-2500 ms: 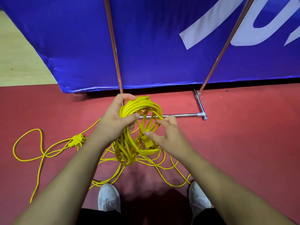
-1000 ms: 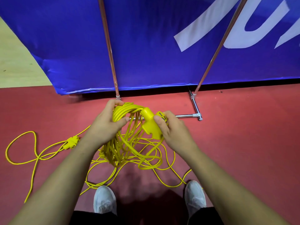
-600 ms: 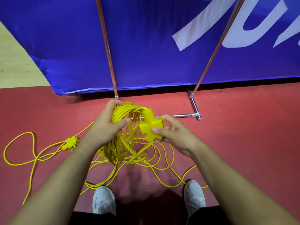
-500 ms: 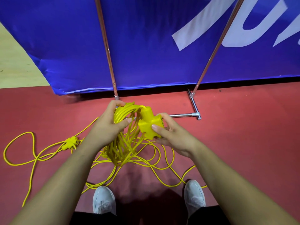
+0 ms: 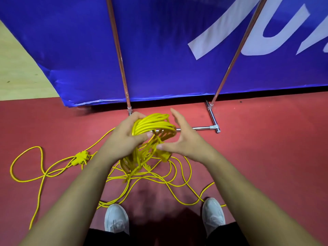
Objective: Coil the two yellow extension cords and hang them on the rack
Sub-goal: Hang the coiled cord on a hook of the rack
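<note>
My left hand grips the top of a coil of yellow extension cord held above the floor. My right hand is beside the coil with fingers spread, holding nothing. The coil's yellow socket block hangs just under my right hand. A second yellow cord lies loose on the red floor at left, with its connector. More loose loops spread under the coil. The rack's metal frame stands right behind the coil.
A blue banner hangs behind the rack's two slanted poles. My two white shoes stand at the near edge, with cord loops running between and beside them. Pale floor shows at the far left.
My right hand let go of the yellow socket block, which dropped below the hand, and its fingers opened beside the coil. My left hand kept its grip on the coil.
</note>
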`<act>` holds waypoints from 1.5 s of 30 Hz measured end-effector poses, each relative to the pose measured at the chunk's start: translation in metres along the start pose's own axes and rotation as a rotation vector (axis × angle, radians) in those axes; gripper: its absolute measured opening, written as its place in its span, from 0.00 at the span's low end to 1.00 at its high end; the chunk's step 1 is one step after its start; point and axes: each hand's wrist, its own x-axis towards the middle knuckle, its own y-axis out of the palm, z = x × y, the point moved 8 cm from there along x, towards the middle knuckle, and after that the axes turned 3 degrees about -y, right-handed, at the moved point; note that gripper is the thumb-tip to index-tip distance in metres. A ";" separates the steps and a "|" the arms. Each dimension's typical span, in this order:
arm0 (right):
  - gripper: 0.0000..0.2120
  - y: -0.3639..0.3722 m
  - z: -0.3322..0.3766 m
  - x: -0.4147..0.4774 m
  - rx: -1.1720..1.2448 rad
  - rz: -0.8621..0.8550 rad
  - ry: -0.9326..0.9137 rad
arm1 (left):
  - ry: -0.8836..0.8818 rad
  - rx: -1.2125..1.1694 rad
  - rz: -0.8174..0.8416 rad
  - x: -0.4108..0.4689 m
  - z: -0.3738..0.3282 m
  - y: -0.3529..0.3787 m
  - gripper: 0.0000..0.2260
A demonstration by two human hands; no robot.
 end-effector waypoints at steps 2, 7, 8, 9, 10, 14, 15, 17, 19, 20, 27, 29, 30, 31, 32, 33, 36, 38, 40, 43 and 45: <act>0.49 0.000 0.033 0.008 -0.029 -0.105 -0.182 | 0.022 -0.130 0.091 -0.004 -0.014 0.001 0.13; 0.18 -0.001 0.076 0.017 -0.052 -0.070 -0.257 | 0.069 -0.149 0.188 -0.011 -0.050 -0.019 0.14; 0.13 -0.003 0.086 0.018 -0.025 -0.046 -0.246 | 0.080 -0.110 0.180 -0.010 -0.059 -0.026 0.14; 0.10 -0.005 0.094 0.021 0.028 -0.027 -0.242 | 0.085 -0.076 0.169 -0.008 -0.067 -0.033 0.13; 0.09 -0.006 0.105 0.022 0.098 0.004 -0.235 | 0.088 -0.046 0.157 -0.006 -0.077 -0.041 0.12; 0.09 0.000 0.139 0.024 0.329 0.232 -0.162 | 0.106 0.095 0.180 -0.005 -0.119 -0.069 0.10; 0.11 0.002 0.144 0.024 0.362 0.271 -0.123 | 0.111 0.136 0.188 -0.007 -0.130 -0.075 0.09; 0.15 0.005 0.162 0.023 0.402 0.332 -0.091 | 0.125 0.194 0.165 -0.012 -0.149 -0.090 0.10; 0.07 -0.002 0.189 0.020 0.429 0.319 -0.124 | 0.142 0.222 0.098 -0.018 -0.167 -0.107 0.11; 0.02 -0.009 0.205 0.018 0.432 0.283 -0.142 | 0.149 0.232 0.063 -0.021 -0.174 -0.114 0.10; 0.05 -0.056 0.263 0.001 0.358 0.119 -0.267 | 0.049 0.120 0.120 -0.042 -0.185 -0.111 0.08; 0.05 -0.069 0.268 -0.005 0.356 0.113 -0.280 | 0.030 -0.072 0.220 -0.045 -0.189 -0.096 0.08; 0.04 -0.076 0.270 -0.008 0.353 0.117 -0.283 | 0.016 -0.208 0.281 -0.046 -0.192 -0.088 0.08; 0.05 -0.084 0.273 -0.010 0.343 0.121 -0.290 | -0.007 -0.317 0.333 -0.048 -0.196 -0.081 0.07; 0.07 -0.093 0.273 -0.012 0.324 0.132 -0.283 | -0.028 -0.388 0.372 -0.049 -0.201 -0.077 0.08; 0.08 -0.102 0.274 -0.014 0.281 0.157 -0.276 | -0.045 -0.410 0.389 -0.049 -0.205 -0.076 0.09; 0.10 -0.123 0.272 -0.024 0.020 0.252 -0.258 | -0.045 -0.198 0.370 -0.043 -0.219 -0.088 0.03; 0.10 -0.135 0.273 -0.027 -0.072 0.270 -0.264 | 0.018 0.094 0.303 -0.034 -0.236 -0.100 0.06; 0.11 -0.146 0.273 -0.022 -0.050 0.240 -0.297 | 0.096 0.321 0.202 -0.023 -0.254 -0.108 0.07; 0.14 -0.169 0.276 -0.004 0.019 0.130 -0.371 | 0.220 0.502 0.040 -0.001 -0.281 -0.114 0.04; 0.17 -0.184 0.280 0.011 0.080 0.071 -0.417 | 0.269 0.513 -0.065 0.014 -0.296 -0.125 0.08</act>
